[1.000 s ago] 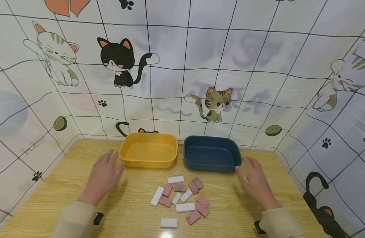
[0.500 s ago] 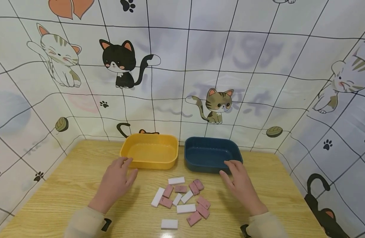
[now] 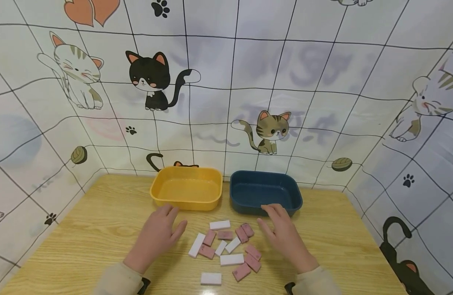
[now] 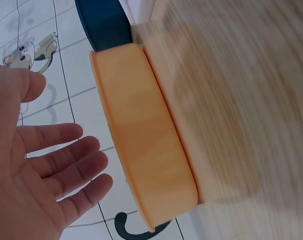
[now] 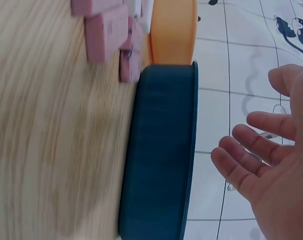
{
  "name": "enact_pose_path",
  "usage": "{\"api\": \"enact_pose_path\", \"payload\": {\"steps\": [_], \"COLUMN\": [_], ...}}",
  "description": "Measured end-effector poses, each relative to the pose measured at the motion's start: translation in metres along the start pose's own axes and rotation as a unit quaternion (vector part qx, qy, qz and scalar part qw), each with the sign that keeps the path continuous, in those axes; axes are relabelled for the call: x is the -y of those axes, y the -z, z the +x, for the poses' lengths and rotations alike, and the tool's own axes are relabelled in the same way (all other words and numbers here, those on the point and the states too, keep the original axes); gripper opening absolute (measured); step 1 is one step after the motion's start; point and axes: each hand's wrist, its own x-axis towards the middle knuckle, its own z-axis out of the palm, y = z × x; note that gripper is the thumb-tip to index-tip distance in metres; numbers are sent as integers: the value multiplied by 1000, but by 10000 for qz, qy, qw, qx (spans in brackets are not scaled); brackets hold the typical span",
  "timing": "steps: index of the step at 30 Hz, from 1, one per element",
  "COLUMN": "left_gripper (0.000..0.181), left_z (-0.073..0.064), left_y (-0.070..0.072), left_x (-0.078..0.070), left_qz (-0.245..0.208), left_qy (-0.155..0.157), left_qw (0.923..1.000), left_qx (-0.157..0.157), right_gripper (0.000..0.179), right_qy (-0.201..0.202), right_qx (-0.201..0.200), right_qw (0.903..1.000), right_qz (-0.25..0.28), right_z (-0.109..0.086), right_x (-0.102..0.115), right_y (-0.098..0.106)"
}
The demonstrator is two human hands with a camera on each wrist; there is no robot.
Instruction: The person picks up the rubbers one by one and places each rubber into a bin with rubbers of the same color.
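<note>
Several pink blocks [image 3: 242,272] and several white blocks [image 3: 231,259] lie scattered between my hands on the wooden table. The white ones vary in length. To the left of the blocks is my left hand [image 3: 158,237], its fingers spread in front of a yellow tray [image 3: 189,205]. My right hand [image 3: 283,238] hovers at the right of the blocks, its fingertips overlapping the front wall of a dark blue tray [image 3: 244,207] in the head view. Both wrist views show relaxed, bare fingers holding nothing. The trays stand side by side, and no blocks show inside either.
Behind the trays rises a white wall covering [image 3: 211,98] with a grid and cartoon cats; it continues along both sides. Wooden tabletop [image 3: 337,229] extends to the left and right of the hands. Pale sleeves [image 3: 119,278] cover the forearms.
Both hands have come inward and nearer to the blocks, the left moving right and the right moving left. Blocks and trays stay where they were.
</note>
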Motion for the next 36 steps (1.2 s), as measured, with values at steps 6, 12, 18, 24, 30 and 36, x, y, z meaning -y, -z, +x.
{"api": "enact_pose_path", "payload": {"steps": [6, 12, 18, 24, 30, 36], "left_gripper": [40, 38, 37, 28, 24, 31], "left_z": [-1, -4, -7, -9, -10, -13], "left_y": [-3, -8, -11, -13, -16, -19], "left_x": [-14, -24, -31, -33, -37, -40], "left_qz": [-114, -150, -230, -260, -422, -393], "left_qy": [98, 317, 474, 135, 95, 65], "left_qw": [9995, 9957, 9903, 9918, 9888, 9866], "left_qx": [282, 856, 1289, 1244, 1428, 1582], "right_gripper": [43, 43, 38, 34, 32, 32], "right_qy": [18, 97, -272, -302, -17, -35], "right_qx": [173, 263, 690, 1053, 1120, 1278], "right_qw": [9996, 9993, 9960, 9914, 9899, 9871], "right_qz": [201, 263, 505, 713, 864, 960], "right_z": [-1, 0, 2, 2, 3, 1], "right_x": [12, 25, 39, 46, 51, 56], "right_y": [-6, -13, -17, -24, -30, -36]}}
